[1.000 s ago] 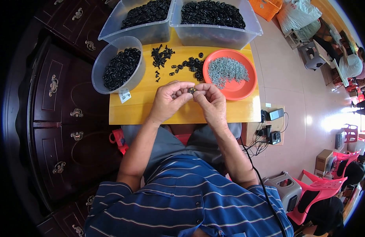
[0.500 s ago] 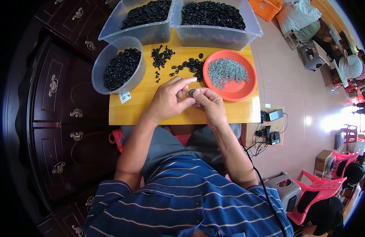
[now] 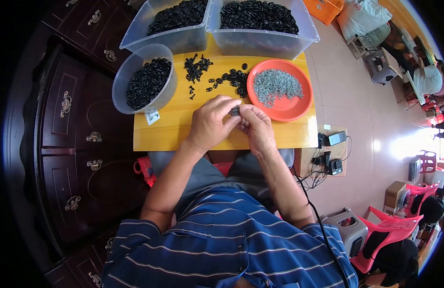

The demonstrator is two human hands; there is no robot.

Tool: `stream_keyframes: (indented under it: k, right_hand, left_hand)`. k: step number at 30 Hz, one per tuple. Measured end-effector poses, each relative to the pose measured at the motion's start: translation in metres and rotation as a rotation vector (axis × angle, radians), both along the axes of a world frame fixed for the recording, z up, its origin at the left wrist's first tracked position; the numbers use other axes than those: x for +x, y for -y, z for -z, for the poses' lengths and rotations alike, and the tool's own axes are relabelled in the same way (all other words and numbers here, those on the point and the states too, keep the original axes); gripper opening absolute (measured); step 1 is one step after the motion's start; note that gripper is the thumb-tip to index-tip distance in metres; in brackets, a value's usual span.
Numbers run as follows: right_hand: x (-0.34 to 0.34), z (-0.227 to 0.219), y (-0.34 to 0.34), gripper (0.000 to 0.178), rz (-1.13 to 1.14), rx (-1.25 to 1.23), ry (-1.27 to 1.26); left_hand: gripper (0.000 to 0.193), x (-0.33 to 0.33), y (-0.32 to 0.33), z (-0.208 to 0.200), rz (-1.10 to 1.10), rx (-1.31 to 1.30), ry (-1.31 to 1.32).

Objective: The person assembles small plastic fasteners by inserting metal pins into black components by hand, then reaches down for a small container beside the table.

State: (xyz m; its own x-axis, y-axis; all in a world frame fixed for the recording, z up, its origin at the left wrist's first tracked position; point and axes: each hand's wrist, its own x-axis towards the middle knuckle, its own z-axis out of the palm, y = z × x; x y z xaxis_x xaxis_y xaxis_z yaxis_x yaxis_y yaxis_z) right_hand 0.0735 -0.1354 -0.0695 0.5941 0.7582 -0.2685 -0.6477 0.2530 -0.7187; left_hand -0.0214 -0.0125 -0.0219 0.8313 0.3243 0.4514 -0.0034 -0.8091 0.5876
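My left hand (image 3: 210, 122) and my right hand (image 3: 255, 126) meet above the yellow board (image 3: 174, 129), fingertips pinched together on one small black plastic part (image 3: 235, 111). Just beyond the fingers lies a loose heap of black ring-shaped parts (image 3: 234, 78), and to its left a scatter of small black screw-like pieces (image 3: 195, 68). An orange plate (image 3: 299, 105) full of small grey metal screws (image 3: 277, 85) sits right of my right hand.
A round clear tub (image 3: 120, 81) of black parts stands at the board's left. Two clear rectangular bins (image 3: 260, 41) of black parts line the far edge. Dark wooden drawers (image 3: 68, 125) are on the left. A power strip with cables (image 3: 330, 153) lies on the tiled floor at right.
Both hands stay together over the board; the fingers have shifted slightly around the small black part.
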Motion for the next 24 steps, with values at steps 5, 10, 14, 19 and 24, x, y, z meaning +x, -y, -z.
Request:
stream_keyframes:
  k: [5, 10, 14, 19, 24]
  right_hand:
    - [0.0017, -0.0028, -0.0017, 0.015, -0.002, -0.009, 0.003]
    - [0.0003, -0.0017, -0.0029, 0.017, 0.005, -0.041, 0.122]
    - [0.0010, -0.0002, -0.0010, 0.017, 0.022, 0.002, 0.152]
    - [0.0015, 0.0008, -0.0003, 0.017, 0.021, 0.011, 0.148]
    - [0.0004, -0.0030, -0.0012, 0.017, 0.034, -0.009, 0.145]
  left_hand:
    - [0.036, 0.0008, -0.0058, -0.0054, 0.061, -0.013, -0.057]
    - [0.037, -0.0011, -0.0064, -0.0054, 0.074, -0.063, -0.056]
    - [0.032, 0.0002, -0.0023, -0.0057, 0.044, -0.080, 0.002]
    - [0.031, -0.0002, -0.0050, -0.0029, 0.050, -0.005, 0.008]
    - [0.030, -0.0007, -0.0064, -0.0054, 0.059, -0.010, -0.042]
